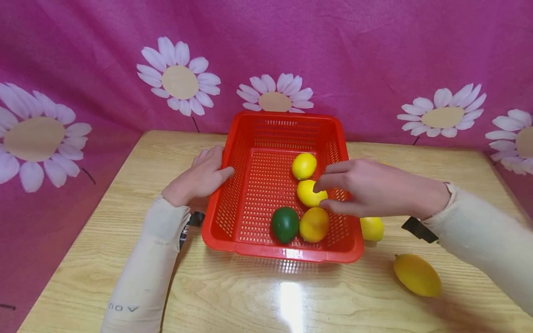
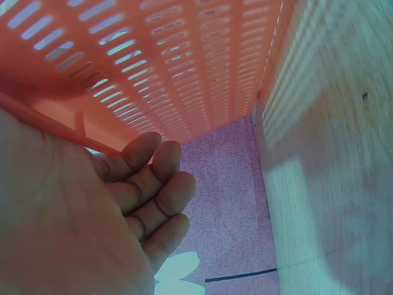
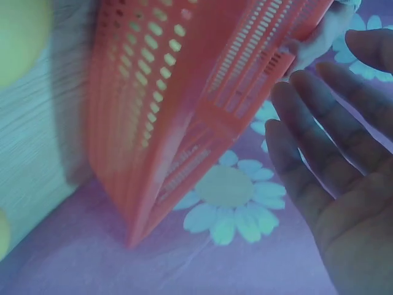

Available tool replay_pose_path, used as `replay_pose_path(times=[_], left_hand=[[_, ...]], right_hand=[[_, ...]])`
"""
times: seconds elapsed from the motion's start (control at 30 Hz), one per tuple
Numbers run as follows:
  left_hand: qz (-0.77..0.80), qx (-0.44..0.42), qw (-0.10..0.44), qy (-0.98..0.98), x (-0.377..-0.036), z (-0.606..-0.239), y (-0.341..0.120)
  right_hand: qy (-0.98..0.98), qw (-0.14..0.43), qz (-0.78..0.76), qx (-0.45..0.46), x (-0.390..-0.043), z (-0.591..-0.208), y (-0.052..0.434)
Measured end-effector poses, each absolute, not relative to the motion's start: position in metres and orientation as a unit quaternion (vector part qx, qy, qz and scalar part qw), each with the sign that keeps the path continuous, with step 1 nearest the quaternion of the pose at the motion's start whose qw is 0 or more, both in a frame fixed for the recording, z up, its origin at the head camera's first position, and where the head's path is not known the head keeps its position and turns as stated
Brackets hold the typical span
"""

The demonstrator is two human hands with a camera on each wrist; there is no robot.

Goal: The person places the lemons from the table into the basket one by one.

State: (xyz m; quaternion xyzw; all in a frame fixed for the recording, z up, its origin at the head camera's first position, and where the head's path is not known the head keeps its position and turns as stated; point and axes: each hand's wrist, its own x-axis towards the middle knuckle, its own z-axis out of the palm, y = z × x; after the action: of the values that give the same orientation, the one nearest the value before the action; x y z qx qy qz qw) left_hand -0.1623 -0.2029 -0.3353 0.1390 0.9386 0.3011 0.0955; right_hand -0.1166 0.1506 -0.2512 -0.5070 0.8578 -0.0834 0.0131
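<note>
My left hand holds the left rim of a red plastic basket, its thumb over the rim. The left wrist view shows the fingers of that hand bent outside the slotted wall. Above the basket's right side is my right hand, fingers spread and nothing in its grasp. Under it lie a lemon and, farther back, another lemon. An orange-yellow round fruit rests beside a dark green fruit near the basket's front. Whether the right fingertips touch the nearer lemon is unclear.
On the wooden table, right of the basket, lies a mango-like yellow fruit. Another yellow fruit is partly hidden by the basket and right arm. A magenta cloth with white daisies hangs behind the table.
</note>
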Motion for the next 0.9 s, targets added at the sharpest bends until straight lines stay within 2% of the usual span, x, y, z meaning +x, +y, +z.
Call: replay_pose_path(times=[0.2,0.53,0.9], left_hand=[[0.291,0.139,0.098,0.942,-0.164,-0.336,-0.204],[0.275,0.142,0.097,0.946,-0.166,-0.336,-0.206],[0.284,0.139,0.096,0.944,-0.165,-0.337,-0.205]], right_hand=[[0.854,-0.034,-0.099,-0.51,-0.115,-0.253,0.172],[0.851,-0.075,-0.098,-0.511,-0.111,-0.263,0.2],[0.849,-0.088,-0.081,-0.515,-0.103,-0.278,0.228]])
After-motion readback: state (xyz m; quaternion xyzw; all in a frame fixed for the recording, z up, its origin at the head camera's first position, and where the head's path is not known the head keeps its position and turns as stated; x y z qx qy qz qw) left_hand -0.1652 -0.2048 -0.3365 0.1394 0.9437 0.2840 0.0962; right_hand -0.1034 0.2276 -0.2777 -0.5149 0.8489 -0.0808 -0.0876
